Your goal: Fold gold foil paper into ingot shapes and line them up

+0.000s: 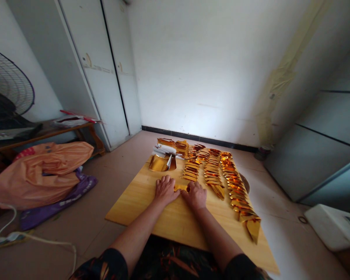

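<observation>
Gold foil papers, yellow wood board

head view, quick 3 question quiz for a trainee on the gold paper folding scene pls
1. True or false: both hands, the left hand and the right hand, press down on one small gold paper piece on the wooden board.
2. Where do the rows of folded gold pieces lie relative to the hands? A) to the left B) ahead and to the right C) on the floor
3. Fill in: the big orange plastic bag sits on the ____ side of the board.

Key: 1 true; 2 B; 3 left
</observation>
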{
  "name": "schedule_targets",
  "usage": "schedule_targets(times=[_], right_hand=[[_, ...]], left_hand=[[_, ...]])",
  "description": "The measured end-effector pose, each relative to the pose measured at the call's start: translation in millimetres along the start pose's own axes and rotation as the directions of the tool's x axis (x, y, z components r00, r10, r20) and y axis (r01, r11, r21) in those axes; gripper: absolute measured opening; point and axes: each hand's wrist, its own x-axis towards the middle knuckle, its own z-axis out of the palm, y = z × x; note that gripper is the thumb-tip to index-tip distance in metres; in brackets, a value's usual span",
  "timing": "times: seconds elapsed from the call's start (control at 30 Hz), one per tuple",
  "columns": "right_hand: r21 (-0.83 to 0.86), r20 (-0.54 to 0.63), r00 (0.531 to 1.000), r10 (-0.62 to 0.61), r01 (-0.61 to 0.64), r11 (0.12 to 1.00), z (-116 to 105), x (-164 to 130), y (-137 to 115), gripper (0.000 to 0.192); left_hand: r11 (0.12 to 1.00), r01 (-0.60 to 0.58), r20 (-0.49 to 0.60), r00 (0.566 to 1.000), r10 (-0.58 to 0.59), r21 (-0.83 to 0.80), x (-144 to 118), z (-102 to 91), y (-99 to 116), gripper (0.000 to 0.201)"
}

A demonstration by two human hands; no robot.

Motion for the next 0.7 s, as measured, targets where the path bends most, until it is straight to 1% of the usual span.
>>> schedule_targets(times=[0.17, 0.33, 0.47, 0.57, 0.7], right_hand=[[-0.006, 0.014, 1.000, 0.004, -0.004, 1.000, 0.8, 1.5, 0.5, 0.023], [0.080, 0.031, 0.999, 0.006, -0.009, 0.997, -1.6, 3.2, 5.9, 0.014], [0.150, 0.044, 0.999, -0.021, 0.014, 0.989, -3.1, 3.9, 13.6, 0.009], [0.179, 0.063, 0.997, -0.046, 0.034, 0.983, -3.0, 4.8, 19.1, 0.011], [0.177, 0.094, 0.995, -0.046, 0.029, 0.984, -2.7, 6.6, 22.6, 0.019]], left_hand=[[1.000, 0.016, 0.012, 1.000, -0.015, -0.005, 0.4, -0.7, 0.3, 0.035], [0.999, 0.036, 0.006, 0.999, -0.036, -0.005, 1.4, -1.4, 0.1, 0.033], [1.000, 0.013, 0.004, 1.000, -0.013, -0.014, 1.8, 0.1, -4.7, 0.030], [0.999, -0.026, -0.006, 1.000, 0.026, -0.022, 1.8, 2.2, -10.2, 0.027], [0.997, -0.072, -0.008, 0.997, 0.072, -0.033, 1.8, 4.4, -16.4, 0.022]])
